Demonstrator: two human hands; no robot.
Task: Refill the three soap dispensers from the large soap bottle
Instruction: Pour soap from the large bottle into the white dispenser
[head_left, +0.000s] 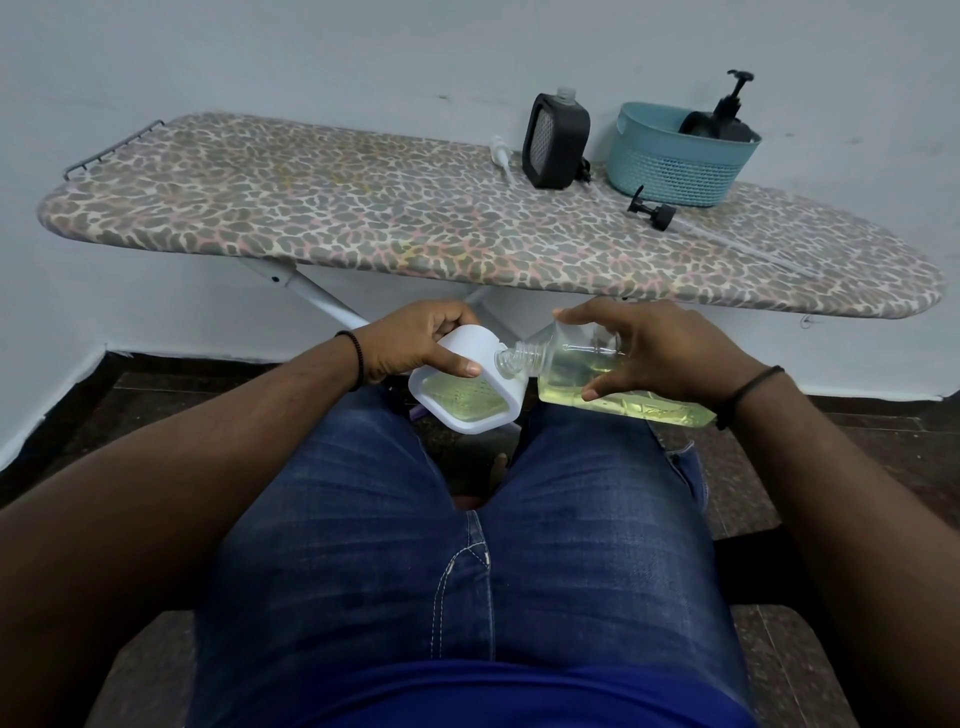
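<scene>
I hold the white dispenser (462, 387) in my left hand (415, 340), fingers over its top and thumb pressed on its front face, so that grip is closed round it. My right hand (660, 348) grips the large soap bottle (618, 382), tipped nearly flat with its open threaded neck pointing left, right at the dispenser's upper corner. Both sit above my knees, in front of the ironing board (363, 208).

I judge this is the pour into the white dispenser, and the soap lying low along the bottle's belly means I must raise the bottle's base a little to bring it to the neck. To do it well I should seat the neck over the dispenser's opening, which I cannot see from here, keep the dispenser upright enough not to spill back, and tilt slowly so the thick soap runs in a thin stream. Yellow-green soap already shows through the dispenser's window, so I should watch that level and stop short of the top.

On the ironing board's far right end stands a black dispenser (556, 140) with its neck open, a white pump (501, 156) lying just left of it. Right of that is a teal basket (675, 161) holding a dark pump bottle (727, 117); a loose black pump (652, 208) lies in front of the basket. Nothing blocks the pour, but my jeans (467, 519) lie directly beneath any drip.
</scene>
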